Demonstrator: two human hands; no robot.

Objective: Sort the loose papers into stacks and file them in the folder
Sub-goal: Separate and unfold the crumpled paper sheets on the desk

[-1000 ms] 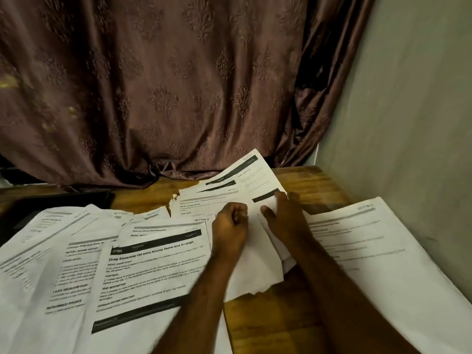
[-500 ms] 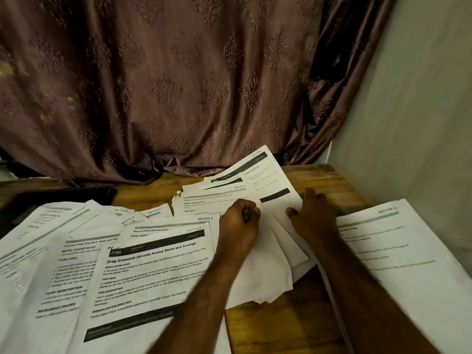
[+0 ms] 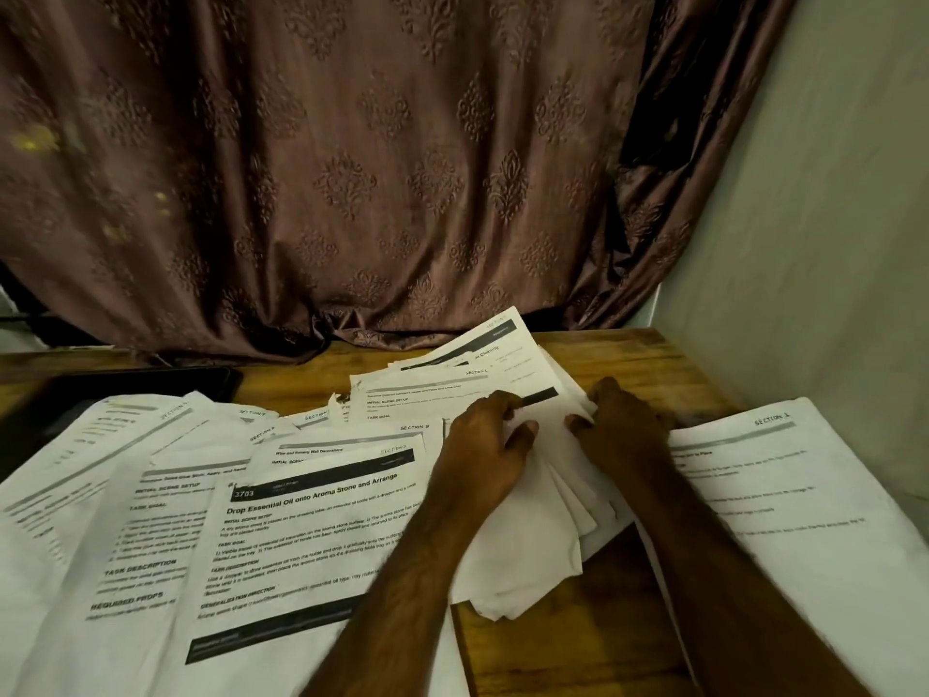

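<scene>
Since the earlier frame the right hand (image 3: 621, 435) has moved back toward the left hand (image 3: 485, 450); both pinch the fanned bundle of white printed sheets (image 3: 533, 500) at centre frame, on the brown wooden tabletop (image 3: 578, 641) among spread printed pages (image 3: 301, 525).

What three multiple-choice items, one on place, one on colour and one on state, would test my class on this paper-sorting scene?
1. Where does the sheet headed "Drop Essential Oil onto Aroma Stone and Arrange" lie?
A. Left of both hands
B. Against the grey wall
C. On the curtain

2. What colour is the curtain?
A. Green
B. Brownish purple
C. White

3. What are the hands doing?
A. Both rest idle on bare wood
B. Both handle the middle pile of papers
C. Both hang off the table

Answers: 1 A, it lies left of the left hand. 2 B, the patterned cloth is brownish purple. 3 B, the left hand and right hand meet on that pile.
</scene>
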